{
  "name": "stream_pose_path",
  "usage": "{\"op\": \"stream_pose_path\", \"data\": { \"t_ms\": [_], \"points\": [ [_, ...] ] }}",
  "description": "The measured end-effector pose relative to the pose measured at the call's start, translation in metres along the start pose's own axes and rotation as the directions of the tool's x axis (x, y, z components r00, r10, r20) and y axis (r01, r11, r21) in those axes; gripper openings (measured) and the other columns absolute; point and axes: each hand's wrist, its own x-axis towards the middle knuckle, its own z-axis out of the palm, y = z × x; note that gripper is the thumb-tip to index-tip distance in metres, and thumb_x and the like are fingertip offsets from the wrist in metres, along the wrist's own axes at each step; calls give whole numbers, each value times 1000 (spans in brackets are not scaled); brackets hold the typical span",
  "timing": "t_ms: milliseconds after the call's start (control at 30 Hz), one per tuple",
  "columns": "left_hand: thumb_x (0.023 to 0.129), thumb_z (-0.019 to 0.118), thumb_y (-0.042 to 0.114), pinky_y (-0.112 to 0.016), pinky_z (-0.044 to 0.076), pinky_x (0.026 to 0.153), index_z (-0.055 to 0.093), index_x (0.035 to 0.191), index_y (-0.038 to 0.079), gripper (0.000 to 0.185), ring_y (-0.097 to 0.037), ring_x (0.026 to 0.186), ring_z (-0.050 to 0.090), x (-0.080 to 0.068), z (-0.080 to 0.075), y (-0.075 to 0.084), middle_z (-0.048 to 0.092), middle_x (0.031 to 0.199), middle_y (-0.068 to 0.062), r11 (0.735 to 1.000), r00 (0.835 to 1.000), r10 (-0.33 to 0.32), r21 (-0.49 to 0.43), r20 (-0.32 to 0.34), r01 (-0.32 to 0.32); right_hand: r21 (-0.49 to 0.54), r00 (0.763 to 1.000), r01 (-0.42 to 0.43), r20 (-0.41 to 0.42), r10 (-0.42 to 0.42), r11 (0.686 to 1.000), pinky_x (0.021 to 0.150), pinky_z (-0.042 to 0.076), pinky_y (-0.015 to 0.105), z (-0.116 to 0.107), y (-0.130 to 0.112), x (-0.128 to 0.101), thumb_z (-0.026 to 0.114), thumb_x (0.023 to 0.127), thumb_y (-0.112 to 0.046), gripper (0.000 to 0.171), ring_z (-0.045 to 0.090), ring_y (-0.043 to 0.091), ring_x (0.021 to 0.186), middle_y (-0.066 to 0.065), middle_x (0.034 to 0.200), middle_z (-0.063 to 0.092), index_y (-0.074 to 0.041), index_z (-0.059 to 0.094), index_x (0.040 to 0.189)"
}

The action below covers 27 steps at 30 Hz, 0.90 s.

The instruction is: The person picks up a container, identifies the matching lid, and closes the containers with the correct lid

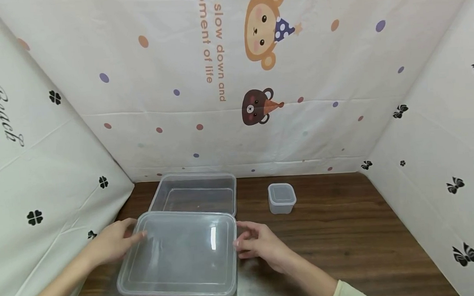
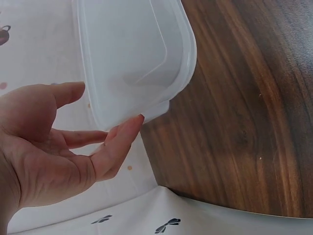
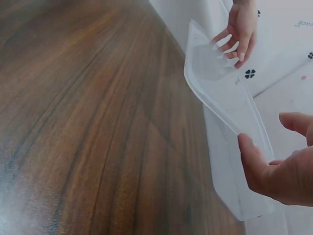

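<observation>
Now a large clear plastic lid (image 1: 180, 254) is seen held between 2 hands above the near part of the dark wooden table (image 1: 346, 231). The left hand (image 1: 115, 241) is placed at the lid's left short edge, and from the left wrist view its fingers (image 2: 120, 142) are shown straight and loosely spread, with fingertips touching the lid's rim (image 2: 146, 110) and the thumb lying apart above; nothing is pinched there. The right hand (image 1: 262, 245) is set at the lid's right short edge, fingers relaxed and slightly bent; in the right wrist view its thumb tip (image 3: 244, 144) is seen against the lid's edge (image 3: 230, 112), while the other fingers are kept just beside the rim, so a firm grip cannot be told. The lid is shown lifted and tilted, its far end raised near the left hand's fingers (image 3: 242, 32). Just behind the lid, 1 large clear rectangular container (image 1: 195, 195) is seen standing open on the table, close to the back wall. To the right of it, well apart, 1 small clear tub (image 1: 281, 198) with its own lid fitted is seen standing upright. The table is enclosed on 3 sides by white printed cloth (image 1: 300, 118) with dots, clover marks and cartoon bears.
</observation>
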Motion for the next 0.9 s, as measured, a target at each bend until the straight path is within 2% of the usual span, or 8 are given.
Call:
{"op": "stream_pose_path", "data": {
  "t_ms": [100,300,600,767,900],
  "points": [
    [107,64,38,-36,58,63,43,144,-21,73,-17,56,67,0,-3,3,71,96,-13,1000,1000,9,26,-11,-9,12,1000,-9,28,9,1000,91,62,49,-2,-4,0,74,93,-1,75,72,26,97,13,102,69,4,39,160],
    [107,63,34,-35,55,60,39,146,-23,72,-19,54,66,0,-8,7,72,86,-8,999,999,38,-5,-17,-38,25,997,-40,74,38,999,93,61,51,-6,-10,0,74,96,-4,77,73,30,100,17,106,70,1,36,162],
    [107,64,35,-36,57,64,36,148,-24,76,-17,58,67,4,-13,8,73,89,-9,999,998,54,-7,-29,-54,20,996,-51,68,50,999,96,60,50,-8,-18,2,72,102,-13,74,73,35,107,22,115,68,-2,34,164],
    [107,63,39,-36,54,67,41,148,-21,75,-14,68,63,7,-14,9,70,88,-4,997,994,71,44,-80,-68,14,996,-39,79,38,999,100,58,51,-9,-27,1,71,103,-15,74,71,34,109,24,121,67,-4,33,165],
    [107,64,39,-35,55,65,41,150,-18,75,-16,69,65,7,-15,12,69,89,-6,998,994,56,-2,-90,-57,-2,996,-41,82,41,999,101,58,51,-12,-34,1,71,103,-18,77,70,34,111,25,125,65,-1,30,165]
  ]
}}
